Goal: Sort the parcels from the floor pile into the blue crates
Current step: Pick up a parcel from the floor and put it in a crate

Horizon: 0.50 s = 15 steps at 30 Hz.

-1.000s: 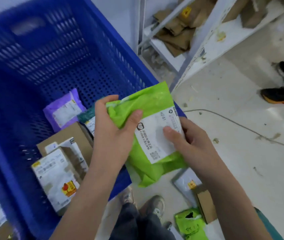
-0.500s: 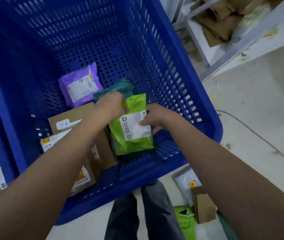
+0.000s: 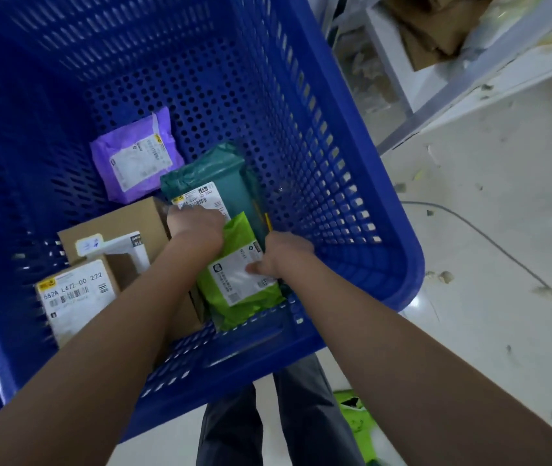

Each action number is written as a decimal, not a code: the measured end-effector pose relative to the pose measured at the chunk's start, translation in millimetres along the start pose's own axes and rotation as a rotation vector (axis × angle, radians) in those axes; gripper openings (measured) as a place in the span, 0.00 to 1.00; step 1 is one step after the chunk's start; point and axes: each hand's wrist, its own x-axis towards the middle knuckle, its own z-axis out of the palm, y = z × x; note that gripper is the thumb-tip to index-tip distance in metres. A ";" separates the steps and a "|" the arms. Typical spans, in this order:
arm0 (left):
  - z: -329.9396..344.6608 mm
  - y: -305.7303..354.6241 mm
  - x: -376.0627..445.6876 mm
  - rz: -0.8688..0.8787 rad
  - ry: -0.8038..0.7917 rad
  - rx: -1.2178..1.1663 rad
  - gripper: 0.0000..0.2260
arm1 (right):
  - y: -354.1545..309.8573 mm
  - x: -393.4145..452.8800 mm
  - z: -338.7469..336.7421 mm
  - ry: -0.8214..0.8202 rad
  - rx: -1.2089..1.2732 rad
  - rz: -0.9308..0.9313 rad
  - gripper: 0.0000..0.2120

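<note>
Both hands hold the green parcel (image 3: 239, 280) low inside the blue crate (image 3: 362, 210), by its near wall. The left hand (image 3: 197, 227) grips the parcel's far end, the right hand (image 3: 283, 255) pinches its right edge, thumb on the label. The parcel's long axis runs from the near wall toward the teal parcel (image 3: 214, 183), which it overlaps. Release looks imminent.

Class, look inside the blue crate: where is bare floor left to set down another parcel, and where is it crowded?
Bare perforated floor of the blue plastic crate shows behind the purple plastic mailer and dark teal plastic mailer, and along the right wall. The near half is crowded: two brown cardboard boxes, and the lime green plastic mailer gripped by both hands.
</note>
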 end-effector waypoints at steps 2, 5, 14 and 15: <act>-2.3 5.7 -3.3 -0.013 0.069 0.026 0.20 | -1.1 -1.1 -1.0 0.019 -0.086 0.010 0.28; -5.9 19.5 -25.9 0.012 0.239 -0.022 0.18 | -7.7 -17.6 -7.1 0.093 -0.066 -0.032 0.16; -22.8 42.6 -161.1 0.382 0.836 -1.180 0.02 | 89.1 -182.1 32.2 1.222 1.172 -0.519 0.07; -21.8 50.1 -178.1 0.488 0.828 -1.182 0.02 | 107.7 -195.1 44.9 1.317 1.267 -0.424 0.07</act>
